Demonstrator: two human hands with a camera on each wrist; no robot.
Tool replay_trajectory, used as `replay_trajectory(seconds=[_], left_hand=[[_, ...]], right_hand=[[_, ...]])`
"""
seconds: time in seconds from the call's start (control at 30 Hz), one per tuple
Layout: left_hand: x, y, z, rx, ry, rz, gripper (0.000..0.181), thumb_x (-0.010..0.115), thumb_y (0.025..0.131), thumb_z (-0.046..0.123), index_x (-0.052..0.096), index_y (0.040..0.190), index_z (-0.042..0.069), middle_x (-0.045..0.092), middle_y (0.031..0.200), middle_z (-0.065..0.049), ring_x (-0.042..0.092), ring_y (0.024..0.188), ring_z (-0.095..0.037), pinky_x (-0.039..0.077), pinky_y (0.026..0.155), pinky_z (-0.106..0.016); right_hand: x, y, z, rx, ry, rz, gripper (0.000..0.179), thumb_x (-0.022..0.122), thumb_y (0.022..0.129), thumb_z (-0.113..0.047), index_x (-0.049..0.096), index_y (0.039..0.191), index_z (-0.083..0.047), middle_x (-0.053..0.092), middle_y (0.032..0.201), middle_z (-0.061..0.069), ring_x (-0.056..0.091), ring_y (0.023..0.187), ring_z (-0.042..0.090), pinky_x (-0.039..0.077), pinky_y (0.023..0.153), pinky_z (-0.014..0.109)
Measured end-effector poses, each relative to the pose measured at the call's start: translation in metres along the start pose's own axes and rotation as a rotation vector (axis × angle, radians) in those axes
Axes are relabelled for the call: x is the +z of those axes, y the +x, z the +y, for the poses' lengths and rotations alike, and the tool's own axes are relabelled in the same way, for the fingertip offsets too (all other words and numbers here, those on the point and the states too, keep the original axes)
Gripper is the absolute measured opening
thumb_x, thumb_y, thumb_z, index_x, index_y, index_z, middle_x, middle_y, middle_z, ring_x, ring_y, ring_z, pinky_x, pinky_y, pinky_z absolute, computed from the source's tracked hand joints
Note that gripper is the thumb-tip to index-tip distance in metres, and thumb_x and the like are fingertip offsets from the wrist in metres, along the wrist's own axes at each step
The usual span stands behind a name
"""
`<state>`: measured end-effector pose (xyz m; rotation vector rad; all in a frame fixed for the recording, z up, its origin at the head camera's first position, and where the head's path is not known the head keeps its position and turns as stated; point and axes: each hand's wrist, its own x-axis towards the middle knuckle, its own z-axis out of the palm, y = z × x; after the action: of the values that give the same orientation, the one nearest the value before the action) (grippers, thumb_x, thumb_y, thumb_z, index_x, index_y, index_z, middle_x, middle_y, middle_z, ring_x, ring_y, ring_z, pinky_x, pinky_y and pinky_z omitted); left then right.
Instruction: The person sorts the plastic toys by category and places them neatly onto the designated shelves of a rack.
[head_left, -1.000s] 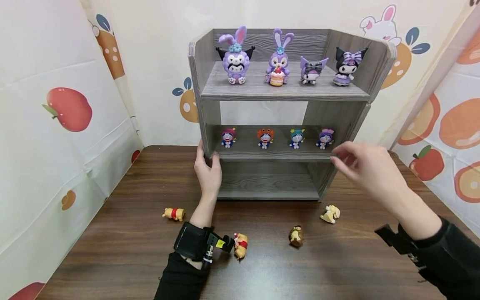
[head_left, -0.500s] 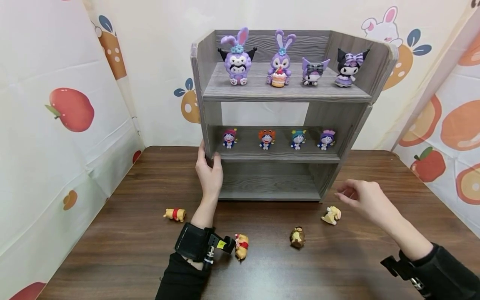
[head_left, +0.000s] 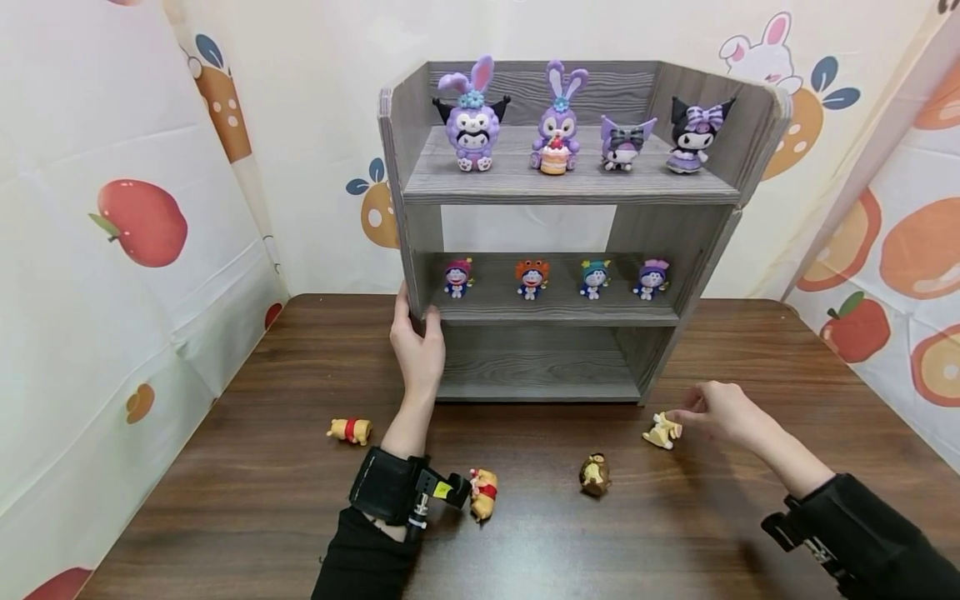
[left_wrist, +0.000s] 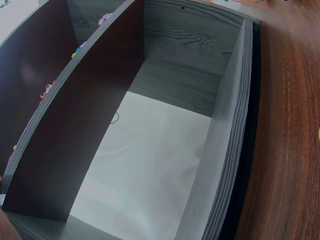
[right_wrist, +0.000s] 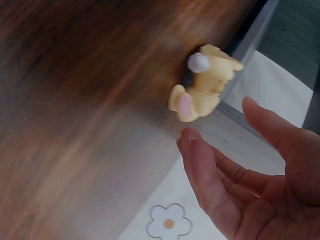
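On the counter (head_left: 262, 500), just in front of the near right corner of a grey shelf unit (head_left: 555, 317), we see a small pale-yellow figurine (head_left: 662, 431), its long axis hard for us to make out. It lies just left of the right hand (head_left: 726, 412), which is much the nearer one, its thumb and fingers spread apart and holding nothing; we cannot tell whether a fingertip touches it. Farther left, the left hand (head_left: 418, 354) grips the left side of the shelf unit.
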<state>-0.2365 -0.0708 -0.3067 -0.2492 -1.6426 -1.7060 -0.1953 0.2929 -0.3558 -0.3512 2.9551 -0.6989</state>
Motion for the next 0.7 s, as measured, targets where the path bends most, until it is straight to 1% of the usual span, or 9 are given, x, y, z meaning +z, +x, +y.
replay_trajectory(seconds=[0.07, 0.1, 0.23, 0.33, 0.47, 0.6, 0.7], left_hand=[[0.000, 0.000, 0.000, 0.001, -0.004, -0.001, 0.045, 0.042, 0.082, -0.013, 0.038, 0.127, -0.012, 0.043, 0.127, -0.024, 0.041, 0.116, -0.031, 0.032, 0.095, -0.040], [0.000, 0.000, 0.000, 0.001, -0.006, -0.001, 0.045, 0.042, 0.082, -0.013, 0.037, 0.127, -0.012, 0.043, 0.127, -0.024, 0.041, 0.116, -0.031, 0.032, 0.095, -0.040], [0.000, 0.000, 0.000, -0.003, -0.009, -0.006, 0.046, 0.041, 0.082, -0.013, 0.037, 0.127, -0.012, 0.043, 0.127, -0.024, 0.041, 0.116, -0.030, 0.032, 0.095, -0.039], [0.000, 0.000, -0.001, -0.006, -0.011, -0.007, 0.046, 0.041, 0.082, -0.013, 0.037, 0.127, -0.012, 0.043, 0.127, -0.024, 0.041, 0.116, -0.030, 0.032, 0.095, -0.039], [0.000, 0.000, -0.001, -0.006, -0.010, -0.005, 0.046, 0.041, 0.082, -0.013, 0.037, 0.127, -0.012, 0.043, 0.127, -0.025, 0.041, 0.116, -0.031, 0.032, 0.095, -0.040], [0.000, 0.000, -0.001, -0.005, -0.011, -0.006, 0.046, 0.041, 0.082, -0.013, 0.037, 0.127, -0.012, 0.043, 0.127, -0.025, 0.041, 0.116, -0.031, 0.032, 0.095, -0.040], [0.000, 0.000, -0.001, -0.004, -0.012, -0.008, 0.046, 0.041, 0.082, -0.013, 0.037, 0.127, -0.012, 0.043, 0.127, -0.024, 0.041, 0.116, -0.031, 0.032, 0.095, -0.040]], right_hand=[[0.002, 0.001, -0.001, 0.053, 0.022, -0.036, 0.042, 0.064, 0.077, -0.040, 0.059, 0.075, 0.002, 0.055, 0.052, 0.002, 0.052, 0.041, 0.014, 0.042, 0.042, 0.028], [0.001, 0.002, -0.002, 0.098, 0.032, -0.063, 0.043, 0.064, 0.077, -0.041, 0.059, 0.077, 0.002, 0.056, 0.053, 0.002, 0.053, 0.042, 0.015, 0.043, 0.043, 0.029], [0.004, 0.007, -0.004, 0.222, 0.067, -0.145, 0.046, 0.062, 0.079, -0.042, 0.058, 0.081, 0.004, 0.054, 0.056, 0.005, 0.054, 0.044, 0.015, 0.046, 0.045, 0.030], [0.006, 0.011, -0.003, 0.283, 0.096, -0.179, 0.048, 0.061, 0.079, -0.044, 0.057, 0.082, 0.004, 0.053, 0.059, 0.007, 0.055, 0.046, 0.015, 0.048, 0.046, 0.031], [0.008, 0.015, -0.001, 0.314, 0.135, -0.193, 0.049, 0.061, 0.078, -0.046, 0.057, 0.077, 0.003, 0.053, 0.061, 0.009, 0.057, 0.047, 0.016, 0.049, 0.047, 0.031], [0.009, 0.017, -0.003, 0.305, 0.159, -0.204, 0.048, 0.061, 0.079, -0.045, 0.056, 0.074, 0.002, 0.053, 0.061, 0.010, 0.057, 0.047, 0.016, 0.049, 0.047, 0.031], [0.010, 0.019, -0.004, 0.296, 0.164, -0.208, 0.044, 0.061, 0.080, -0.041, 0.054, 0.076, 0.002, 0.054, 0.060, 0.009, 0.057, 0.047, 0.016, 0.049, 0.046, 0.031]])
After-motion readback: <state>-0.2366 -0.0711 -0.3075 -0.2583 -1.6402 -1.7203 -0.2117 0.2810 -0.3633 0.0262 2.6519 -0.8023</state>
